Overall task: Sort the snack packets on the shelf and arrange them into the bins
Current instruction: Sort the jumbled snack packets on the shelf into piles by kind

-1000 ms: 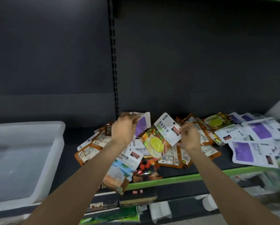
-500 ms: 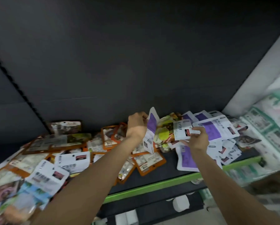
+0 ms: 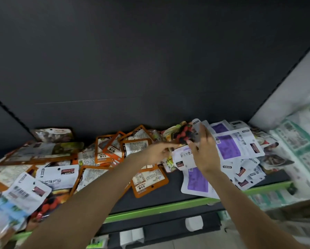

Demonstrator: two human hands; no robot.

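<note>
The hands have moved closer together since half a second ago. The left hand (image 3: 156, 152) has let go of the white and purple packet it held up, and now its fingers (image 3: 170, 146) reach out almost straight toward the right hand (image 3: 205, 153). They hold nothing that shows.

There is only one view, from the head. The right hand's fingers (image 3: 201, 131) are curled round a small bunch of flat shiny packets. In front is a dark packet with red and black berries (image 3: 183, 134), and under the hand hangs a white packet with a purple patch (image 3: 183, 158). It looks like the person is gathering packets of one kind into one hand, so they can carry them off together.

Many more snack packets lie in a messy heap on the dark shelf with the green front edge (image 3: 168, 208). Flat orange-edged packets (image 3: 147, 178) lie in the middle and to the left. White and purple packets (image 3: 235, 144) are piled on the right, some on top of others. No bin shows now, so the sorting looks far from done.

Stacked white and green packs (image 3: 298, 141) sit to the right of the shelf.
</note>
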